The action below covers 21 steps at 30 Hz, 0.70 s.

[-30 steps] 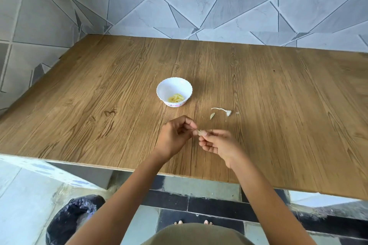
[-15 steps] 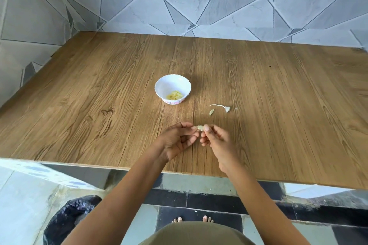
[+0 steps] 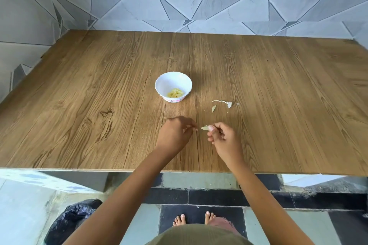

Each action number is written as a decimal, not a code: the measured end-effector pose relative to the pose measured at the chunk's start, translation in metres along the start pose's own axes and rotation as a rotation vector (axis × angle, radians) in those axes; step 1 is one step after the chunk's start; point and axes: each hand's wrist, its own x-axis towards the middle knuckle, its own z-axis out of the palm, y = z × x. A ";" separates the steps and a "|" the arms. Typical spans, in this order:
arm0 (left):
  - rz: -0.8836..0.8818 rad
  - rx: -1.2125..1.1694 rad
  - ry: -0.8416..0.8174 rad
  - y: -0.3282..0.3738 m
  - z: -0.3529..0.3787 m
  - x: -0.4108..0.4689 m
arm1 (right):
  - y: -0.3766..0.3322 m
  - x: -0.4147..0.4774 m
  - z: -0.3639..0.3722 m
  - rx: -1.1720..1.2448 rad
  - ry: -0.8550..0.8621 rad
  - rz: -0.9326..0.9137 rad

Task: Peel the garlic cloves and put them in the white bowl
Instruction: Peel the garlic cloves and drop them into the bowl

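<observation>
A pale garlic clove point(image 3: 205, 127) is pinched between the thumb and fingers of my right hand point(image 3: 223, 139), just above the wooden table point(image 3: 99, 117) near its front edge. My left hand point(image 3: 175, 133) hovers a short gap to the left of the clove, fingertips pinched together; whether a bit of peel is between them I cannot tell. The white bowl point(image 3: 166, 83) stands behind the hands at the table's middle, with several peeled yellowish cloves point(image 3: 175, 93) inside.
Scraps of garlic skin and a stem point(image 3: 222, 103) lie on the table right of the bowl, with a small peel piece point(image 3: 213, 108) beside them. A black rubbish bag point(image 3: 73, 219) sits on the floor at lower left. Tiled walls stand behind and to the left.
My hands were together on the clove; now the left hand has pulled away to the left, leaving the clove in the right hand alone.
</observation>
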 end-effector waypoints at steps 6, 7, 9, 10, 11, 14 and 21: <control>-0.053 -0.089 0.048 0.005 -0.001 0.006 | -0.004 -0.001 -0.005 0.087 -0.011 0.026; -0.043 -0.077 0.035 0.005 -0.001 0.006 | -0.003 -0.001 -0.006 0.094 -0.016 0.028; 0.000 -0.026 0.004 0.006 0.001 0.007 | -0.002 -0.001 -0.009 0.110 -0.035 0.036; 0.001 -0.017 -0.013 0.008 0.002 0.007 | -0.001 -0.001 -0.010 0.117 -0.047 0.039; -0.017 -0.037 -0.032 0.011 0.001 0.006 | -0.002 -0.001 -0.011 0.124 -0.056 0.038; -0.072 -0.165 -0.080 0.020 0.002 0.006 | -0.003 0.001 -0.014 0.140 -0.093 0.045; -0.426 -0.645 -0.196 0.033 0.004 0.006 | -0.009 0.011 -0.028 0.295 -0.263 0.181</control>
